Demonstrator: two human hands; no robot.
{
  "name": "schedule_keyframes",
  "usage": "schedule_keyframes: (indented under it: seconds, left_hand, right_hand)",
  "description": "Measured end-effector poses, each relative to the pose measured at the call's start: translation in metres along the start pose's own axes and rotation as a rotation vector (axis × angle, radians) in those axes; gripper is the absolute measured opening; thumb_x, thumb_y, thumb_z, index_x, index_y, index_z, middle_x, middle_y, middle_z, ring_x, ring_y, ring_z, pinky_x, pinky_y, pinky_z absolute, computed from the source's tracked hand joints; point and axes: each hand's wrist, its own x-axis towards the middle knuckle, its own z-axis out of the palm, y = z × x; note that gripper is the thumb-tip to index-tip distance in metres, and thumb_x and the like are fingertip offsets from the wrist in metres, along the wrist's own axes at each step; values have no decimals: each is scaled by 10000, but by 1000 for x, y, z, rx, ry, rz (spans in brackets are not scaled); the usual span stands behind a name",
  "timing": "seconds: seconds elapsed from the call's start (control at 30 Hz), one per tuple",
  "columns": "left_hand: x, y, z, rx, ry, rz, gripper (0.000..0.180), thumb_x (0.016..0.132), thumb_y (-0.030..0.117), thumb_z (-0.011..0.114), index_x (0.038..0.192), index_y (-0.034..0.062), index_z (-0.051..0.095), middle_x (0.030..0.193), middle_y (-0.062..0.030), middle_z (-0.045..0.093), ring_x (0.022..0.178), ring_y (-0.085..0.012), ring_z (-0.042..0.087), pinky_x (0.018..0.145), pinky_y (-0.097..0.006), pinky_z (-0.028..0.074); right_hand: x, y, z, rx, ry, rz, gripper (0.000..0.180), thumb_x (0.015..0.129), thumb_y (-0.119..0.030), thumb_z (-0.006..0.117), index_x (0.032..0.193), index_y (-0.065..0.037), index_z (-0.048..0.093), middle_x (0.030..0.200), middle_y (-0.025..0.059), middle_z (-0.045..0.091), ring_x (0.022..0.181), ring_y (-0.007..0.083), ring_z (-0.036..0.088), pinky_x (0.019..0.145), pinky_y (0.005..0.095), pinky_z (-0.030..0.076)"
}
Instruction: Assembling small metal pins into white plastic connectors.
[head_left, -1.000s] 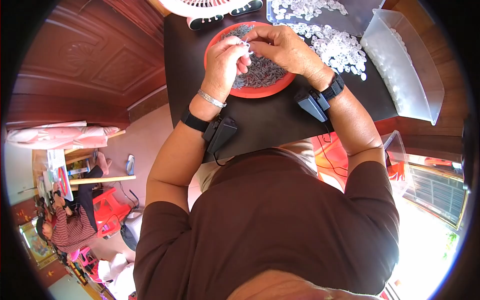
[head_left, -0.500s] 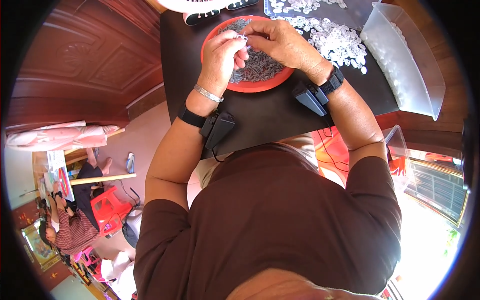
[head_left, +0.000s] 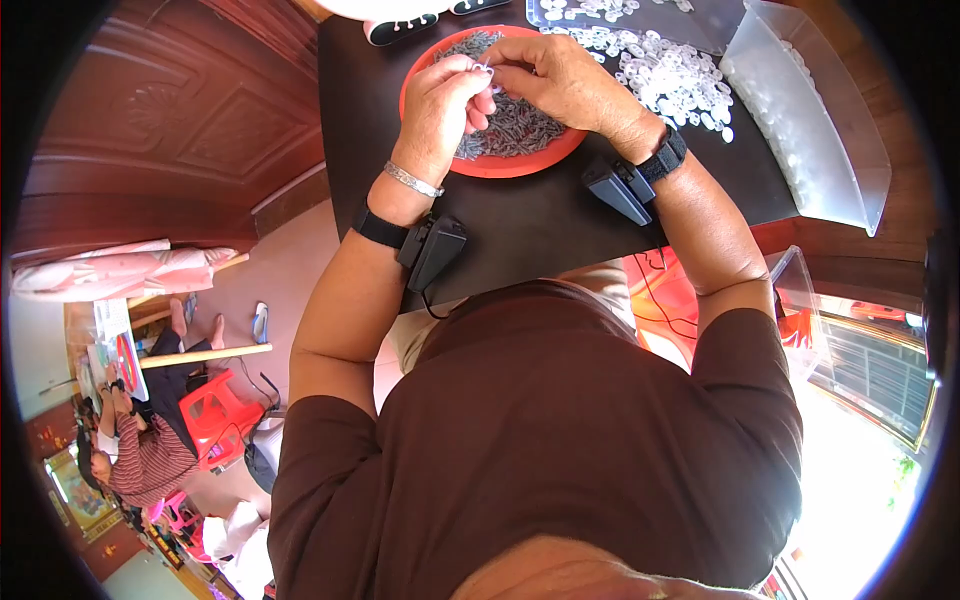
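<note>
Left hand: the left hand (head_left: 440,105) hovers over the round orange plastic tray (head_left: 425,75), fingers curled shut on a tiny pale clip piece (head_left: 484,70) at its fingertips.
Right hand: the right hand (head_left: 555,80) meets the left one over the tray, its fingers pinched closed on the same small piece; who bears most of it I cannot tell.
Tray: it sits on the dark bench (head_left: 530,225) near the far edge, filled with a heap of small dark grey metal springs (head_left: 520,125).
Wrists: a silver bracelet (head_left: 413,181) and a black strapped box (head_left: 432,250) on the left forearm; a black watch band (head_left: 665,157) and another black box (head_left: 617,190) on the right.
Right of the tray: a loose spread of clear plastic pieces (head_left: 670,75) lies on the bench, and beyond it a clear plastic tub (head_left: 820,150) stands tilted at the bench edge.
In the way: both hands cover the tray's middle, hiding part of the springs.
Room: a red plastic chair (head_left: 215,415) stands on the floor far below left, beside a seated person in a striped top (head_left: 150,465).
</note>
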Motion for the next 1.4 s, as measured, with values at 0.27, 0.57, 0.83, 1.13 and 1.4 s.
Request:
schedule_keyframes:
  seconds: [0.27, 0.57, 0.83, 1.13, 1.4]
  left_hand:
    - [0, 0, 1, 7, 0, 0, 206, 865, 180, 501, 742, 32, 576, 668, -44, 587, 536, -99, 530, 500, -203, 394]
    - [-1, 2, 0, -37, 9, 9, 212, 864, 180, 499, 729, 34, 569, 670, -47, 587, 533, -99, 528, 500, -200, 394]
    - [-1, 2, -3, -84, 51, 59, 207, 858, 174, 505, 719, 33, 565, 662, -52, 590, 520, -102, 530, 497, -198, 396]
    - [1, 0, -2, -136, 62, 61, 158, 821, 152, 544, 727, 29, 575, 603, -37, 566, 470, -89, 504, 443, -202, 387]
    - [0, 0, 0, -59, 70, 34, 171, 814, 153, 544, 742, 7, 596, 593, -42, 561, 475, -91, 508, 440, -210, 395]
  right_hand:
    - [0, 3, 1, 15, 3, 1, 185, 885, -141, 554, 1028, -44, 620, 771, 87, 641, 692, 137, 593, 666, 275, 477]
    - [2, -1, -4, 345, -89, 159, 207, 905, -141, 553, 1057, -13, 610, 822, 6, 620, 715, 62, 557, 669, 208, 473]
    - [3, -5, -11, 561, -60, 251, 215, 892, -148, 567, 1084, -78, 634, 832, -30, 618, 729, 40, 551, 650, 193, 462]
    - [4, -2, -16, 699, -26, 248, 218, 887, -147, 598, 1084, -56, 621, 847, -18, 624, 742, 49, 560, 645, 194, 460]
    - [4, -6, -18, 658, -49, 249, 194, 893, -137, 595, 1060, -51, 643, 844, -10, 636, 750, 56, 580, 680, 206, 472]
